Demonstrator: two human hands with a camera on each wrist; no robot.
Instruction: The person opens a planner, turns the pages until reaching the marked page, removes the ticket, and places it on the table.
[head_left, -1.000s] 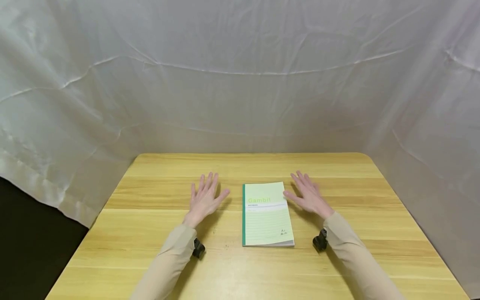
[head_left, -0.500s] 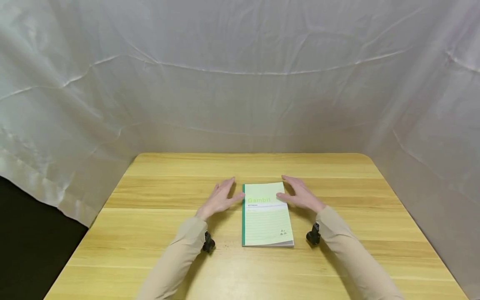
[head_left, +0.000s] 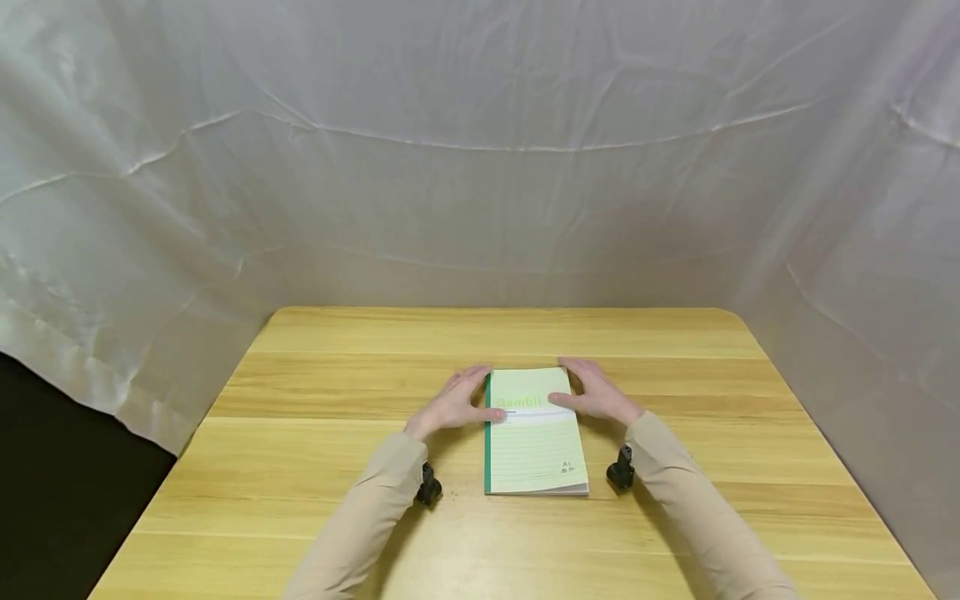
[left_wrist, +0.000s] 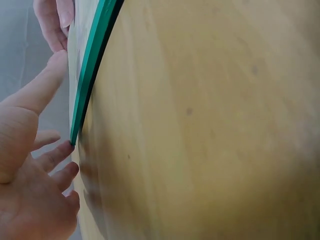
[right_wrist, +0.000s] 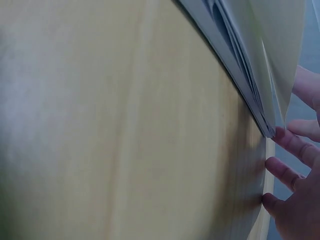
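Observation:
A pale green notebook (head_left: 534, 454) with a dark green spine and "Gambit" on its cover lies flat on the wooden table. From its left side my left hand (head_left: 452, 407) reaches in, thumb stretched over the cover and fingertips at the far spine corner. The green spine (left_wrist: 92, 65) runs down to those fingertips in the left wrist view. My right hand (head_left: 597, 396) is at the opposite edge, its thumb over the cover and its fingers around the far right corner. In the right wrist view the loose page edges (right_wrist: 240, 65) fan slightly, with fingertips right at the corner.
The wooden table (head_left: 300, 392) has rounded far corners. Grey-white fabric (head_left: 495, 208) hangs behind it and along both sides. A dark area (head_left: 67, 492) shows past the left edge. Small black cameras sit at both wrists.
Both hands have moved inward from either side of the notebook to its edges, the left one farther. Their spread fingers have drawn together, and the thumbs now lie over the cover. The notebook stays in place.

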